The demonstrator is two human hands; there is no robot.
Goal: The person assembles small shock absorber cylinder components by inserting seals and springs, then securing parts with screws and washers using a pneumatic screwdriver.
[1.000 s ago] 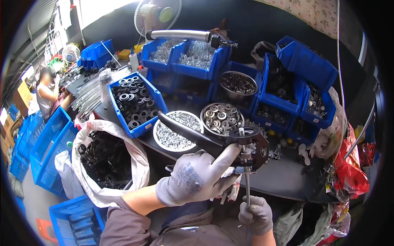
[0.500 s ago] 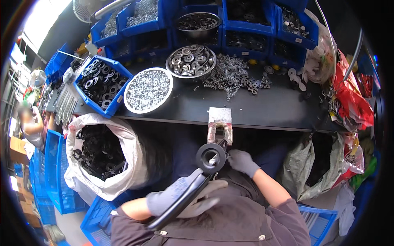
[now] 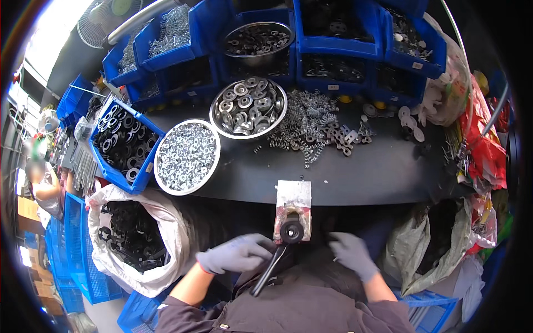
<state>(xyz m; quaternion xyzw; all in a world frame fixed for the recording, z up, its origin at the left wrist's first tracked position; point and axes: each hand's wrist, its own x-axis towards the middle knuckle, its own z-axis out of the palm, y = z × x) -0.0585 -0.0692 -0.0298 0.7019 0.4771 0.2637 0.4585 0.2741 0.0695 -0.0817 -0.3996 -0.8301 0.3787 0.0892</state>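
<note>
Black round-headed lever (image 3: 285,236), slanting lower left, at metal bracket (image 3: 293,192)

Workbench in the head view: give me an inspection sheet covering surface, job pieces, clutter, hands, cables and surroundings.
Surface: black benchtop, partly covered.
Job pieces: black handle, its disc-shaped end overlapping the metal fixture in view; contact unclear.
Clutter: loose coil springs right of the steel bowl.
Hands: left gloved hand beside the handle, touch unclear; right gloved hand apart, grip unclear.
Cables: thin pale cord or tube at right.
Surroundings: fan, upper left; white sack of black parts, left.
</note>
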